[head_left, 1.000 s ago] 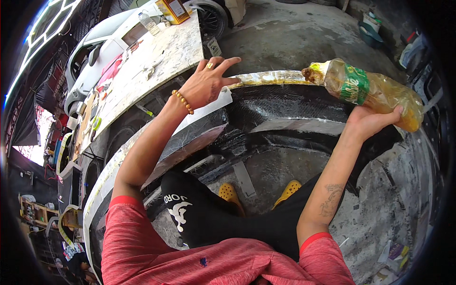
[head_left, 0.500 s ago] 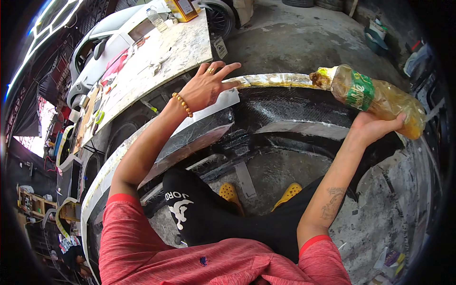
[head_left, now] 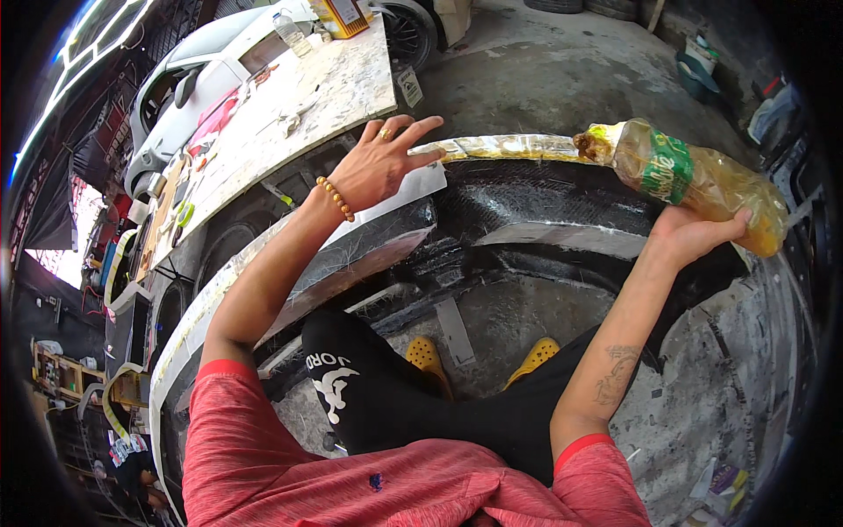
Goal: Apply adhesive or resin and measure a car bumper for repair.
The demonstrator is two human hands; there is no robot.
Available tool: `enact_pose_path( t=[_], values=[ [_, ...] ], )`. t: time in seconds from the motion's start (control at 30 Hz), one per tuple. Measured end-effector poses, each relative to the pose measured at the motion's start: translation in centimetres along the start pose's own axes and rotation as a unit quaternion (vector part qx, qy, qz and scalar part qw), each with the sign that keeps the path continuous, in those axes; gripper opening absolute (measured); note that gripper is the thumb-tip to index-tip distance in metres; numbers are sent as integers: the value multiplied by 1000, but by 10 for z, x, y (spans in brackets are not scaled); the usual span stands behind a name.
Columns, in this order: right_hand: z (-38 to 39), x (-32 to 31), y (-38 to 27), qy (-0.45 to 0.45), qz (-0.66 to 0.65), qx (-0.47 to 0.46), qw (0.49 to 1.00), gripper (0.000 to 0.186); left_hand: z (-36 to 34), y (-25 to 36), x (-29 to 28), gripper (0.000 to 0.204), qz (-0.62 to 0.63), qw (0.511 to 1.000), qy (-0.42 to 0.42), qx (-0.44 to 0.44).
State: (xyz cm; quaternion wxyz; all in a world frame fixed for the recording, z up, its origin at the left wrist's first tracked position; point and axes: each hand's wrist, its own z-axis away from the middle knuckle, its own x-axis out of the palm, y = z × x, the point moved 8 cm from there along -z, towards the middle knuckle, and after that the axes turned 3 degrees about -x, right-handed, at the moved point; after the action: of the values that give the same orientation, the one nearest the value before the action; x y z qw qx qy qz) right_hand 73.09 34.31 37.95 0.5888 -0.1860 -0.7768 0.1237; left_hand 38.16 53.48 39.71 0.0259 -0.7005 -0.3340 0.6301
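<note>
My right hand (head_left: 687, 234) grips a clear plastic bottle (head_left: 722, 186) with a green label from below. The bottle lies tilted nearly on its side, holding yellowish liquid, its crusted yellow-brown neck (head_left: 600, 143) pointing left. That neck is at the right end of a pale, wet-looking strip (head_left: 518, 147) along the far edge of a large curved black part (head_left: 536, 195). At the strip's left end my left hand (head_left: 378, 165) hovers or rests with fingers spread, holding nothing; whether its fingertips touch the strip I cannot tell. A beaded bracelet (head_left: 335, 198) circles that wrist.
Beyond my left hand stands a stained white worktable (head_left: 338, 88) with a clear bottle (head_left: 291, 35), a yellow tin (head_left: 338, 16) and scraps. A silver car (head_left: 198, 66) is behind it. Concrete floor (head_left: 562, 70) lies past the black part; a dark tub (head_left: 696, 75) stands far right.
</note>
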Motion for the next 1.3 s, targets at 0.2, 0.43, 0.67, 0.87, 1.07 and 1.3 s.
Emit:
enact_pose_path(
  t=[0.2,0.43,0.67,0.87,1.07,1.3],
  values=[
    [0,0,0,5,-2,0,1000,74,6,-5,0,61,-25,1000,-9,-12],
    [1,-1,1,13,-4,6,1000,73,11,16,-7,60,32,999,-8,-15],
    [0,-1,0,-6,3,1,1000,79,17,27,-16,60,36,999,-2,-1],
    [-1,-1,1,-21,8,3,1000,85,20,33,-24,58,65,998,-3,-5],
    [1,-1,-1,-12,11,0,1000,84,20,34,-31,53,118,993,2,-10],
    [0,0,-6,18,4,-9,1000,73,13,4,-25,55,210,974,55,-61]
  ],
)
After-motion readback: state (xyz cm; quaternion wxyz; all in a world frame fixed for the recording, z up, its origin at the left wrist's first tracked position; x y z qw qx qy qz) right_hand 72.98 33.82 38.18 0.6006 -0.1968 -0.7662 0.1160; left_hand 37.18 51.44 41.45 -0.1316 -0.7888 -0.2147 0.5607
